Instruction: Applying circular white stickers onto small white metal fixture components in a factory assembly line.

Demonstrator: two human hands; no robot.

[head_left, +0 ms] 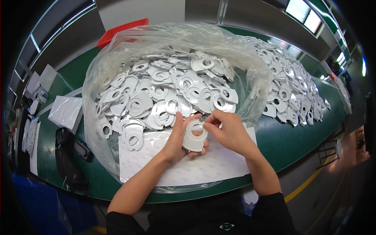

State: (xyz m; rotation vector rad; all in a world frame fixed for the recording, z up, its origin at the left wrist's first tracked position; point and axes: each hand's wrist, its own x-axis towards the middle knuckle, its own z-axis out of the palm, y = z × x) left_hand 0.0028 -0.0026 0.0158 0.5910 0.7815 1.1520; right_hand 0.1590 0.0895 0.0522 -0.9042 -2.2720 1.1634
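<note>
Pinching one white plastic ring piece (194,136) between both hands (184,137) (227,131) — clear bag (94,78) of pieces behind.

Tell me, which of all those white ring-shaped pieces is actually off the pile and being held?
The white piece lying in the left hand, with the right hand pinching its top edge. All the others lie loose in the plastic bag or on the green table.
</note>
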